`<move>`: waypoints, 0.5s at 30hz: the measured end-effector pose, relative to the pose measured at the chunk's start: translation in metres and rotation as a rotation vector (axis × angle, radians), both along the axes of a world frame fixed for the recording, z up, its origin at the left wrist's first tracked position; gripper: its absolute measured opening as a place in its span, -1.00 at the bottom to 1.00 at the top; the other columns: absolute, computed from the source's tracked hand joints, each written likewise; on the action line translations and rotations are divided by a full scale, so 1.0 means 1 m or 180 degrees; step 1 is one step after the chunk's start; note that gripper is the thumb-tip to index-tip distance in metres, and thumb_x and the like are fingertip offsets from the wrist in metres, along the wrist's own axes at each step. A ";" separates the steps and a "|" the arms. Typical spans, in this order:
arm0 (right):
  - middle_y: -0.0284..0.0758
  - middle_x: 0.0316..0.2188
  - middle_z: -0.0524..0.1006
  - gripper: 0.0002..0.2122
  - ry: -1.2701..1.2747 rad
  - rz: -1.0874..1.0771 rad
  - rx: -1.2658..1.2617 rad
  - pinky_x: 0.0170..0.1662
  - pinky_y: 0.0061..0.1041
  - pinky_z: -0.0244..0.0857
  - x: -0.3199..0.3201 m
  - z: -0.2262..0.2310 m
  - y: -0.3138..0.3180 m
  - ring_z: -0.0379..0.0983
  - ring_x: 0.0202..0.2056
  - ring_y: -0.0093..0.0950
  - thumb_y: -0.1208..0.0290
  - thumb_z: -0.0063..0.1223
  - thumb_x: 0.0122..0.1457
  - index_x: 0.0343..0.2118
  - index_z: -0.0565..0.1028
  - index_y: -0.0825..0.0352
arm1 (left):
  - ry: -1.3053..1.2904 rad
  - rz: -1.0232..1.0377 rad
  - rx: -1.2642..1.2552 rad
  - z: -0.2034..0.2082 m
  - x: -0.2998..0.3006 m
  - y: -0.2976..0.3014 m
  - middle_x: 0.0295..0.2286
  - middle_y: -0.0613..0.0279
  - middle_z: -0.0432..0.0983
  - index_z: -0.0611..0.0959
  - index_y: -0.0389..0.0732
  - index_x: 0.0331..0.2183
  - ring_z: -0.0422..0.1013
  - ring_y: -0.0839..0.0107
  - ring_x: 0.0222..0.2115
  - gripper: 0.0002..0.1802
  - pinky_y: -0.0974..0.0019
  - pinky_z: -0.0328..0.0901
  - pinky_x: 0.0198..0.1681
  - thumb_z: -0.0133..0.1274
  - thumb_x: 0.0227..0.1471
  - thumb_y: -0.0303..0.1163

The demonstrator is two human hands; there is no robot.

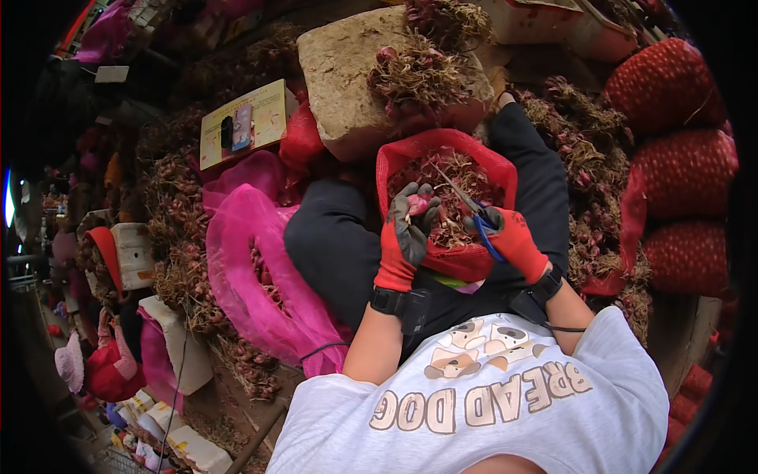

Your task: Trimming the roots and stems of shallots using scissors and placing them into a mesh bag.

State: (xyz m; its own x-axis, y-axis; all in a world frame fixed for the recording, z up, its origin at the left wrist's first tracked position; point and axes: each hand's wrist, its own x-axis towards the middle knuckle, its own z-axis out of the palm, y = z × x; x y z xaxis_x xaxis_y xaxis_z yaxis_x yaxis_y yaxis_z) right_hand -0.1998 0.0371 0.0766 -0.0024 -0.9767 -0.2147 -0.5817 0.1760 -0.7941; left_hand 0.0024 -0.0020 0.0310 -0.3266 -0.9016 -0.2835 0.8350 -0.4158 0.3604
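In red and grey work gloves, both my hands are over a red mesh bag [508,170] that stands open between my legs. My left hand [407,229] is closed round a peeled-looking pink shallot [418,204], palm up. Blue-handled scissors [466,197] are gripped in my right hand [509,237], their blades apart and pointing up and left across the bag. Dry stalks and skin scraps [454,221] fill much of the bag's mouth; what lies deeper is hidden.
A foam block [339,87] bearing a bunch of dried shallots [414,79] stands beyond the bag. Pink netting [237,237] lies left, near a board [213,142] with a phone [242,126]. Full red sacks [687,174] are stacked right. Shallot heaps [170,213] line both sides.
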 end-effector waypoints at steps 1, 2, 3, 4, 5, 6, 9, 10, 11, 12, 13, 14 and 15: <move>-0.34 -0.58 0.53 -0.74 0.0002 0.0010 -0.0135 -0.42 -0.58 0.28 0.007 0.006 -0.002 0.35 -0.55 -0.71 0.33 0.21 -0.01 -0.32 0.50 0.39 | -0.0081 -0.0067 -0.0040 0.000 0.000 0.000 -0.08 0.08 0.35 0.33 -0.21 -0.01 0.34 0.24 -0.07 -0.55 0.26 0.32 -0.03 -0.10 0.13 -0.18; -0.35 -0.58 0.53 -0.75 0.0002 0.0026 -0.0283 -0.41 -0.58 0.28 0.015 0.012 -0.006 0.33 -0.54 -0.71 0.34 0.22 -0.02 -0.34 0.50 0.39 | -0.0210 -0.0091 -0.0046 0.000 0.000 0.000 -0.07 0.09 0.35 0.32 -0.20 0.00 0.35 0.26 -0.08 -0.54 0.28 0.32 -0.05 -0.10 0.13 -0.17; -0.36 -0.58 0.52 -0.75 0.0006 0.0024 -0.0423 -0.40 -0.57 0.27 0.022 0.016 -0.009 0.31 -0.53 -0.72 0.34 0.23 -0.02 -0.35 0.49 0.38 | -0.0335 -0.0132 -0.0046 -0.003 -0.001 0.001 -0.07 0.10 0.35 0.32 -0.19 0.01 0.35 0.28 -0.08 -0.53 0.30 0.32 -0.07 -0.10 0.14 -0.15; -0.34 -0.55 0.51 -0.75 -0.0285 -0.0095 -0.0182 -0.36 -0.54 0.27 0.028 0.016 -0.015 0.33 -0.50 -0.67 0.36 0.25 -0.05 -0.38 0.46 0.39 | -0.0460 -0.0172 -0.0045 -0.005 -0.003 0.002 -0.07 0.11 0.35 0.31 -0.17 0.02 0.36 0.30 -0.09 -0.53 0.32 0.33 -0.08 -0.11 0.14 -0.14; -0.33 -0.54 0.51 -0.74 -0.0549 -0.0110 -0.0218 -0.35 -0.54 0.27 0.035 0.018 -0.022 0.33 -0.49 -0.66 0.36 0.25 -0.05 -0.37 0.46 0.39 | -0.0603 -0.0136 -0.0212 -0.010 -0.002 0.003 -0.07 0.12 0.35 0.32 -0.18 0.01 0.37 0.32 -0.11 -0.53 0.32 0.33 -0.10 -0.12 0.14 -0.13; -0.32 -0.53 0.51 -0.74 -0.0811 -0.0139 -0.0256 -0.35 -0.53 0.27 0.040 0.020 -0.030 0.34 -0.48 -0.64 0.36 0.25 -0.05 -0.36 0.46 0.39 | -0.0744 -0.0113 -0.0381 -0.013 -0.003 0.004 -0.07 0.14 0.35 0.32 -0.19 0.01 0.37 0.35 -0.12 -0.52 0.33 0.33 -0.11 -0.13 0.14 -0.13; -0.31 -0.52 0.50 -0.79 -0.1016 -0.0018 -0.0350 -0.33 -0.51 0.26 0.045 0.005 -0.047 0.36 -0.47 -0.60 0.41 0.19 -0.02 -0.36 0.47 0.40 | -0.1516 -0.0287 -0.0760 -0.001 -0.010 0.004 -0.08 0.18 0.36 0.34 -0.22 0.00 0.38 0.41 -0.15 -0.52 0.33 0.34 -0.14 -0.17 0.16 -0.11; -0.32 -0.52 0.50 -0.80 -0.1009 0.0180 -0.0350 -0.32 -0.51 0.27 0.042 0.001 -0.051 0.37 -0.46 -0.60 0.42 0.17 -0.02 -0.36 0.47 0.40 | -0.1828 -0.0385 -0.0871 0.005 -0.012 0.002 -0.09 0.19 0.36 0.34 -0.24 -0.01 0.38 0.42 -0.16 -0.52 0.33 0.34 -0.15 -0.18 0.17 -0.10; -0.33 -0.53 0.50 -0.82 -0.1007 0.0403 -0.0348 -0.32 -0.50 0.27 0.043 0.000 -0.055 0.37 -0.46 -0.60 0.44 0.15 -0.01 -0.36 0.47 0.40 | -0.1932 -0.0377 -0.1025 0.002 -0.009 0.003 -0.09 0.19 0.35 0.35 -0.25 -0.01 0.38 0.43 -0.17 -0.51 0.35 0.35 -0.16 -0.19 0.17 -0.10; -0.31 -0.51 0.51 -0.82 -0.0925 0.0497 -0.0346 -0.33 -0.49 0.28 0.042 0.001 -0.056 0.39 -0.47 -0.56 0.44 0.14 -0.01 -0.36 0.47 0.39 | -0.2036 -0.0370 -0.1180 -0.004 -0.006 0.005 -0.09 0.19 0.35 0.35 -0.27 -0.01 0.38 0.43 -0.17 -0.51 0.36 0.35 -0.17 -0.20 0.17 -0.09; -0.30 -0.49 0.51 -0.83 -0.0842 0.0591 -0.0344 -0.35 -0.47 0.29 0.042 0.003 -0.057 0.41 -0.48 -0.53 0.44 0.12 -0.01 -0.35 0.47 0.38 | -0.2139 -0.0364 -0.1335 -0.008 -0.003 0.006 -0.09 0.20 0.35 0.35 -0.28 -0.01 0.38 0.44 -0.18 -0.50 0.38 0.35 -0.18 -0.21 0.18 -0.09; -0.28 -0.47 0.52 -0.83 -0.0748 0.0669 -0.0330 -0.36 -0.46 0.30 0.039 0.004 -0.056 0.44 -0.49 -0.49 0.44 0.11 -0.01 -0.35 0.47 0.37 | -0.1943 -0.0394 -0.1261 -0.004 -0.004 0.005 -0.11 0.19 0.35 0.35 -0.28 -0.01 0.38 0.44 -0.19 -0.50 0.39 0.35 -0.18 -0.20 0.17 -0.09; -0.31 -0.49 0.51 -0.84 -0.0847 0.0433 -0.0313 -0.39 -0.48 0.30 0.037 0.000 -0.055 0.43 -0.51 -0.52 0.44 0.10 0.00 -0.35 0.47 0.37 | -0.1747 -0.0424 -0.1185 0.001 -0.006 0.004 -0.12 0.19 0.35 0.34 -0.29 -0.01 0.38 0.44 -0.20 -0.49 0.41 0.34 -0.19 -0.19 0.17 -0.09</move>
